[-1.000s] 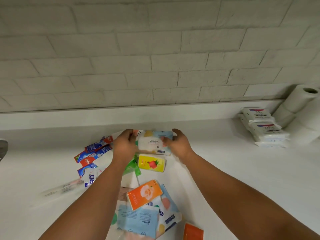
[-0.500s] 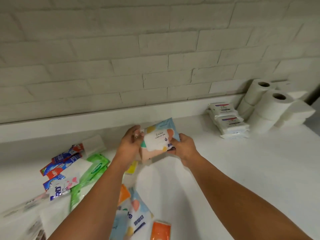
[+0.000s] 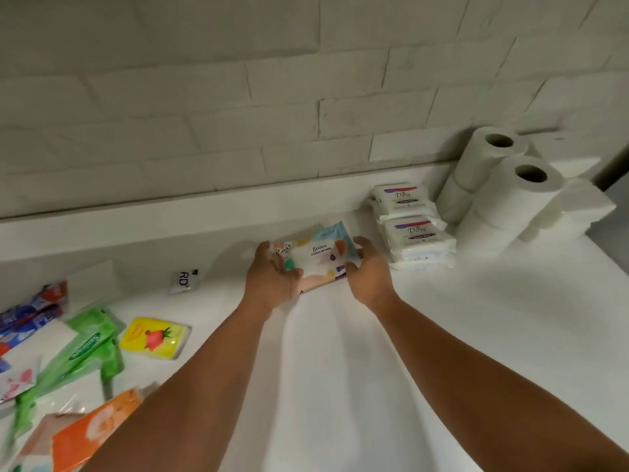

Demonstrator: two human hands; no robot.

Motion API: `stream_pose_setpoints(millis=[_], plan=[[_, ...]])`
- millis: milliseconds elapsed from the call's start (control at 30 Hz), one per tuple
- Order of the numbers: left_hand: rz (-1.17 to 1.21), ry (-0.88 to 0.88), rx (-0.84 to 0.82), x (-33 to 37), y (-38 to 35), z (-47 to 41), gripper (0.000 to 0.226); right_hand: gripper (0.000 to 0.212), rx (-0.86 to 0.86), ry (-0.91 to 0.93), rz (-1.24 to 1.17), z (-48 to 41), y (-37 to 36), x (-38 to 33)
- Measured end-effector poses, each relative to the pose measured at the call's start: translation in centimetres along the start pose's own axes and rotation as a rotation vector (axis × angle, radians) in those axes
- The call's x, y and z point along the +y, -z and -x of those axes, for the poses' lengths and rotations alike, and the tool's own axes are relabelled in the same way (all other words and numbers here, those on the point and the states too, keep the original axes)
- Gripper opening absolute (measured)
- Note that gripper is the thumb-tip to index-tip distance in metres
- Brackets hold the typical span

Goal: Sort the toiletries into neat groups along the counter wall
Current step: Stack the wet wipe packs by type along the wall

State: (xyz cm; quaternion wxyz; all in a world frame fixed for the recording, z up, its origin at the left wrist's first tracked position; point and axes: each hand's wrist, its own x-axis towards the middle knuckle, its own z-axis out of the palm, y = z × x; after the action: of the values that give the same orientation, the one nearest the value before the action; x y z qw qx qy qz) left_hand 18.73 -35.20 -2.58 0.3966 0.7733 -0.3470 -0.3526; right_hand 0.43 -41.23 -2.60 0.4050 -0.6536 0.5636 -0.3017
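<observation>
A colourful wet wipes pack (image 3: 318, 255) with a white label is held between both hands, low over the white counter (image 3: 476, 335) near the back ledge. My left hand (image 3: 270, 279) grips its left end and my right hand (image 3: 369, 267) grips its right end. Just to the right, two stacked white Dove packs (image 3: 413, 229) lie by the wall. Loose toiletries lie at the left: a yellow tissue pack (image 3: 153, 338), green packs (image 3: 86, 349), an orange pack (image 3: 92, 434), blue and red sachets (image 3: 30, 310) and a small white sachet (image 3: 183, 281).
Toilet paper rolls (image 3: 503, 192) are piled in the far right corner, with folded white paper (image 3: 585, 202) beside them. A white brick wall (image 3: 238, 97) rises behind a raised ledge (image 3: 136, 223) along the counter's back.
Both hands have carried the wet wipes pack to the right and lower, close to the Dove packs. The view has swung right, leaving the loose pile at the left edge.
</observation>
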Motion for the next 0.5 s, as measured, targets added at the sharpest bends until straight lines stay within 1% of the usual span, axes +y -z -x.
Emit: stream_pose_setpoints(millis=[33,100,133,167,200,233,267,333,400,500], plan=[[-0.029,-0.007,0.02,0.2,-0.6,-0.5,0.091,0.046,0.007,0.088,0.112,-0.6,0.1,0.7],[-0.089,-0.036,0.059,0.7,-1.5,-1.3,0.089,0.063,-0.001,0.226,0.378,-1.5,-0.1,1.8],[-0.114,-0.056,0.074,1.0,-2.1,-1.8,0.083,0.07,-0.017,0.265,0.521,-1.8,-0.3,2.2],[-0.141,-0.093,0.092,1.3,-2.6,-2.3,0.072,0.075,-0.05,0.273,0.627,-2.0,-0.7,2.8],[-0.193,-0.127,0.108,1.7,-3.0,-2.6,0.058,0.077,-0.08,0.259,0.677,-1.9,-0.9,2.8],[-0.25,-0.173,0.127,1.9,-3.5,-3.0,0.045,0.074,-0.094,0.247,0.695,-2.0,-1.1,3.0],[-0.3,-0.199,0.138,2.0,-3.9,-3.4,0.039,0.071,-0.097,0.245,0.702,-2.2,-1.3,3.3],[-0.348,-0.219,0.152,2.1,-4.5,-4.0,0.04,0.066,-0.11,0.257,0.71,-2.7,-1.4,3.6],[-0.393,-0.251,0.205,2.0,-5.1,-3.9,0.037,0.065,-0.151,0.24,0.713,-3.4,-1.4,3.9],[-0.477,-0.37,0.283,1.3,-5.6,-2.7,0.034,0.066,-0.163,0.234,0.681,-4.3,-1.2,4.3]])
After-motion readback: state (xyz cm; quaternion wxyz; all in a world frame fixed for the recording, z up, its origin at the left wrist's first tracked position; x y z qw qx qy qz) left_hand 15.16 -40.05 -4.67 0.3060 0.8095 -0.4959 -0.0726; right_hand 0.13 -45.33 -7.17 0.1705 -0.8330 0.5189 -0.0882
